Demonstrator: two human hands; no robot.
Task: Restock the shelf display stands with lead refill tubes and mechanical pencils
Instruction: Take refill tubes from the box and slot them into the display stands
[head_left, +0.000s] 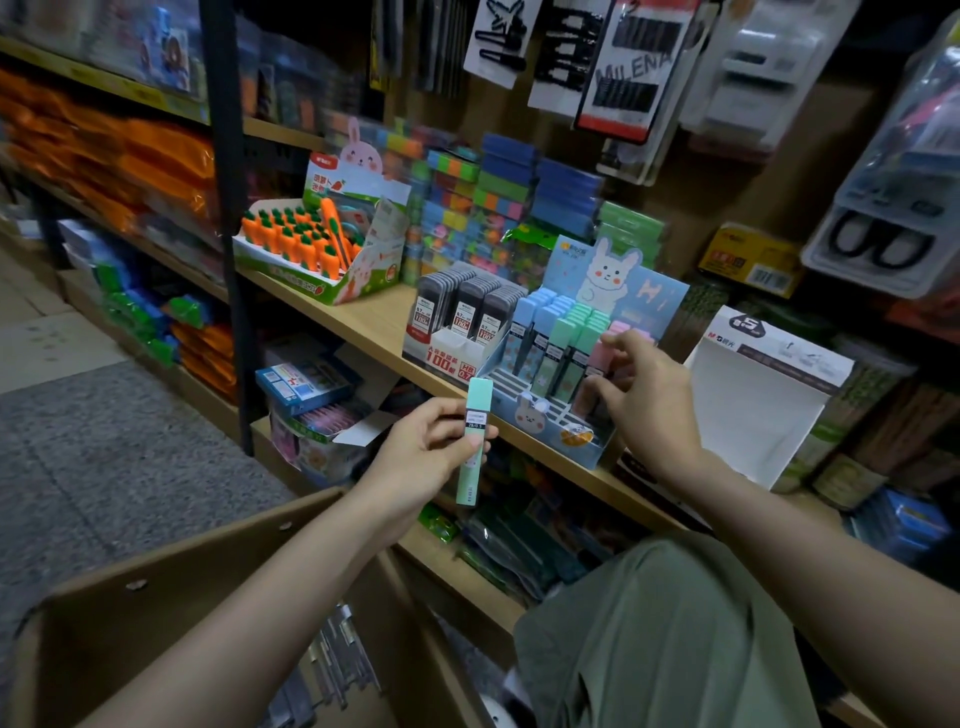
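While the left hand (431, 457) grips a mint-green plastic lead refill tube (474, 441) just near of the shelf, the right hand (644, 395) pinches a pink tube (602, 358) in the blue rabbit-printed cardboard display stand (545, 415) — restocking underway — next, the green tube needs an empty slot.

"MILENA" runs across a hanging hairpin card (631, 78). The grey lead display box (447, 358) reads "100", "HB", "0.7". The green refill tube (474, 441) label reads "2B/0.5". The white carton (763, 364) shows "5".
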